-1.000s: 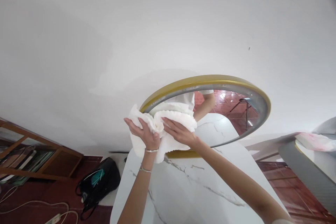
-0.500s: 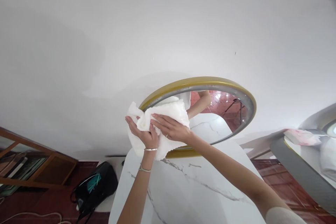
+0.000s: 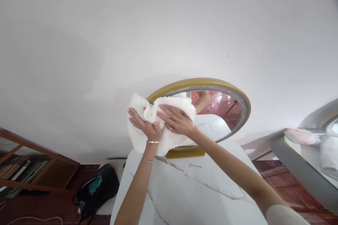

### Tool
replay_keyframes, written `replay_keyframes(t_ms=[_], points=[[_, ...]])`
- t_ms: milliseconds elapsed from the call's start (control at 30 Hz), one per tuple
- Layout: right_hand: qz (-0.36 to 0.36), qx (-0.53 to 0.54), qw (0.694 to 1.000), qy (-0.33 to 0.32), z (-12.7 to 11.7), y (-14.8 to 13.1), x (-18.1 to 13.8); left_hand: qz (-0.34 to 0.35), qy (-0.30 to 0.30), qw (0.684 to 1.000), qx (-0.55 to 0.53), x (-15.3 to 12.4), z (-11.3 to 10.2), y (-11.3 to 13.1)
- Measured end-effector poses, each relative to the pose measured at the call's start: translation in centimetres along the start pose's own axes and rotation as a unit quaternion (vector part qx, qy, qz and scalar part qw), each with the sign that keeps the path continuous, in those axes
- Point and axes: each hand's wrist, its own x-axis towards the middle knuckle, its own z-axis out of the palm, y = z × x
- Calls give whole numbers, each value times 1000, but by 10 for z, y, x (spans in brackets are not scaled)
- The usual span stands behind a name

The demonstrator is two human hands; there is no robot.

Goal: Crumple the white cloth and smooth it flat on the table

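A white cloth [image 3: 171,142] is bunched over the left side of a round mirror [image 3: 219,109] with a gold and grey rim. My left hand [image 3: 146,124] cups the cloth at the mirror's left edge, thumb opposite the fingers. A bangle and a bracelet circle that wrist. My right hand [image 3: 178,121], with a ring on one finger, presses the cloth against the mirror face, holding it under long, slightly parted fingers. The left part of the rim is hidden beneath the cloth. In the glass, a reflected arm and red floor tiles show.
The mirror's gold base [image 3: 186,153] rests on a white marble-patterned tabletop [image 3: 195,190] against a pale wall [image 3: 163,24]. Lower left, a black bag [image 3: 99,190] sits near a wooden cabinet [image 3: 56,172]. A pink-and-white packet [image 3: 302,136] lies on another surface at right.
Both hands and the cloth have shifted slightly right and up along the mirror's edge. The mirror appears a little further left and turned slightly in view.
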Motion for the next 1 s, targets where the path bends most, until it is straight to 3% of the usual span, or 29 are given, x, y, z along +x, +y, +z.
replay_keyframes(t_ms=[167, 367, 600, 733, 1000], points=[[95, -71, 993, 24, -14, 21, -11, -3, 4, 1000, 1, 25, 7, 25], [106, -137, 985, 25, -28, 36, -19, -57, 43, 997, 23, 36, 15, 48], [113, -139, 983, 35, -33, 28, -8, -82, 101, 991, 26, 48, 16, 62], [144, -150, 977, 37, -30, 27, -4, -100, 91, 991, 17, 54, 16, 65], [218, -171, 959, 60, -37, 45, -24, -42, 27, 999, 12, 61, 26, 90]])
